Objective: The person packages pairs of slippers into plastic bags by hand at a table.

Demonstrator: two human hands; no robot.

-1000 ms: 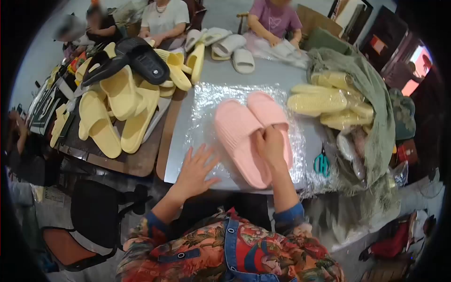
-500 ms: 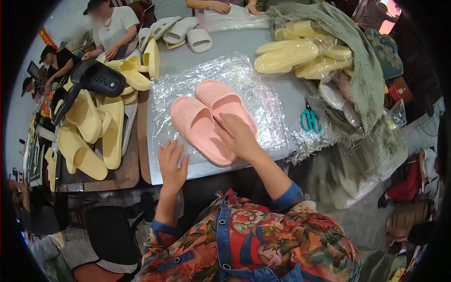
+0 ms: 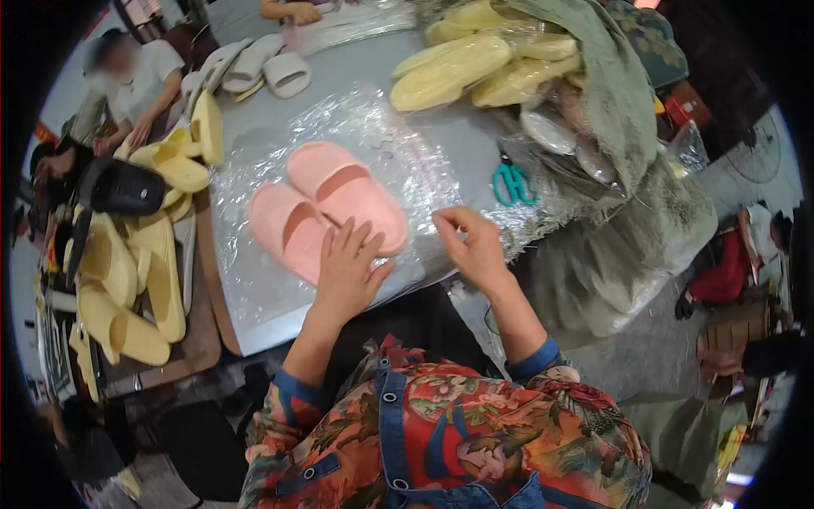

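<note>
A pair of pink slippers (image 3: 349,199) lies side by side on clear plastic bags (image 3: 254,161) spread over the grey table. My left hand (image 3: 348,270) rests at the slippers' heel ends, fingers spread, covering part of the left slipper's heel. To the right of the pair, my right hand (image 3: 473,246) is held near the table's front edge with its fingers curled together. Whatever those fingers pinch, if anything, is hidden. Clear plastic film (image 3: 475,316) hangs below that hand at the table edge; I cannot tell whether the hand touches it.
Teal-handled scissors (image 3: 515,184) lie to the right. Behind them, bagged yellow slippers (image 3: 454,72) spill from a green woven sack (image 3: 619,102). Loose yellow slippers (image 3: 106,263), a black slipper (image 3: 125,185) and grey slippers (image 3: 288,75) sit at left. Other people work across the table.
My right hand has left the pink slippers and moved right, its fingers curling. My left hand has come onto the slippers' heels. The whole view has shifted.
</note>
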